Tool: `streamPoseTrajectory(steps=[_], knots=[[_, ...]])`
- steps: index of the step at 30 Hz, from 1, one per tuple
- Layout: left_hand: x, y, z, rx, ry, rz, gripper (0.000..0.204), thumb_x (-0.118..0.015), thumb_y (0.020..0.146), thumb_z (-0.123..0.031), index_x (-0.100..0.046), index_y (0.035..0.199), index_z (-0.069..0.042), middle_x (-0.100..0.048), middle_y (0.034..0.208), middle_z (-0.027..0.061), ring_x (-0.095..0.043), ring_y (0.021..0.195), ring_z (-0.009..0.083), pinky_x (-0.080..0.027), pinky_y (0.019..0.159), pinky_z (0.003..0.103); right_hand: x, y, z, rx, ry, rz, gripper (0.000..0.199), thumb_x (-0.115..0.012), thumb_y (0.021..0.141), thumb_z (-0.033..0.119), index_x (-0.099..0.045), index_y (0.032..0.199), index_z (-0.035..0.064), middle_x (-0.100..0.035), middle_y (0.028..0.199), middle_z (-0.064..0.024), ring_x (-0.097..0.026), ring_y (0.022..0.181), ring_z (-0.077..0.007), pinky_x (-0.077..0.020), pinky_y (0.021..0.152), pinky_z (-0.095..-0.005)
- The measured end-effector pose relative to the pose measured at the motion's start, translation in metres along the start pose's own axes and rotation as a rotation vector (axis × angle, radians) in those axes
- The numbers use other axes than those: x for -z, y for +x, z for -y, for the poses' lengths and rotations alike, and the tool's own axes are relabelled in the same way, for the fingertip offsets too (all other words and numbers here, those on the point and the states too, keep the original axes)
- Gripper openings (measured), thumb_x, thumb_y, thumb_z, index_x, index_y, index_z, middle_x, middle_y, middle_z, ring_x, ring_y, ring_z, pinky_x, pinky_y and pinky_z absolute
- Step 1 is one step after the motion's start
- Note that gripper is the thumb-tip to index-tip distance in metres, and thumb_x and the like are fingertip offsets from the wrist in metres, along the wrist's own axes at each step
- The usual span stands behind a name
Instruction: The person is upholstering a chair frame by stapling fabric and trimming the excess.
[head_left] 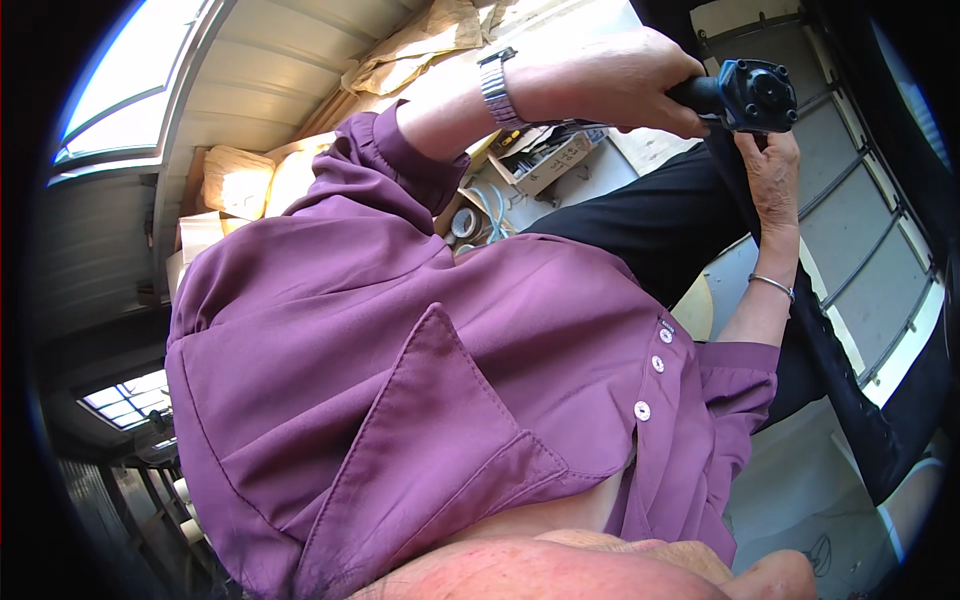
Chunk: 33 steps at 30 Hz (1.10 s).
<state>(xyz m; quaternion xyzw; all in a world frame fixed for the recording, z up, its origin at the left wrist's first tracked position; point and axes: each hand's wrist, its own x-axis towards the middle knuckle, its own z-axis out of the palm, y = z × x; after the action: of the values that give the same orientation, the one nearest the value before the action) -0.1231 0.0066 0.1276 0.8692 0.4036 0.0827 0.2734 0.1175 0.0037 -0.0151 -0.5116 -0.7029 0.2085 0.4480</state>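
My left hand (655, 80), with a metal-banded watch on its wrist, is wrapped round the handle of a dark staple gun (757, 96). The tool's blocky head has bolts at its corners and hides what lies beneath it. Just below that head, my right hand (772, 180), with a bracelet on the wrist, has its fingers pinched together at the edge of black fabric (735, 180). Its fingertips are partly hidden by the tool. Alongside runs a pale frame (850, 220) crossed by dark bent bars, with black fabric along its edges.
Left of my legs, an open box (555, 165) of small items stands near rolls of tape (466, 222) and a pale blue hose (497, 210). Brown paper (420, 50) and wrapped bundles (238, 182) lie by the ribbed wall, below a window (125, 80).
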Motion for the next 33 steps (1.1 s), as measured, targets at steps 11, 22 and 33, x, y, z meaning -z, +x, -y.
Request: streamPoseTrajectory(steps=[11, 22, 33], knots=[[0.001, 0.041, -0.028, -0.115, 0.227, 0.168, 0.027, -0.065, 0.087, -0.021, -0.065, 0.096, 0.004, -0.063, 0.072, 0.0225, -0.066, 0.063, 0.0277, -0.054, 0.063, 0.04, -0.015, 0.002, -0.034, 0.17, -0.111, -0.229, 0.024, -0.075, 0.085, 0.013, -0.065, 0.102, -0.0002, -0.069, 0.096, -0.018, -0.07, 0.088, -0.0339, -0.0547, 0.077, -0.0393], [-0.015, 0.024, -0.036, 0.189, 0.146, 0.072, 0.032, -0.07, 0.09, -0.031, -0.069, 0.097, 0.0, -0.063, 0.067, 0.0119, -0.061, 0.059, 0.0221, -0.05, 0.06, 0.038, 0.056, -0.02, 0.0, 0.024, -0.095, -0.485, 0.009, -0.07, 0.085, 0.009, -0.066, 0.089, 0.0012, -0.064, 0.078, -0.01, -0.061, 0.066, -0.0189, -0.0496, 0.064, -0.0357], [-0.046, -0.023, 0.045, 0.139, -0.252, 0.031, 0.032, -0.073, 0.092, -0.029, -0.067, 0.109, -0.003, -0.053, 0.068, -0.0021, -0.048, 0.057, 0.0052, -0.039, 0.051, 0.024, 0.209, -0.11, 0.016, -0.406, -0.692, 0.114, 0.015, -0.068, 0.096, 0.014, -0.068, 0.098, -0.0001, -0.066, 0.092, -0.0075, -0.062, 0.082, -0.0165, -0.0496, 0.078, -0.0291]])
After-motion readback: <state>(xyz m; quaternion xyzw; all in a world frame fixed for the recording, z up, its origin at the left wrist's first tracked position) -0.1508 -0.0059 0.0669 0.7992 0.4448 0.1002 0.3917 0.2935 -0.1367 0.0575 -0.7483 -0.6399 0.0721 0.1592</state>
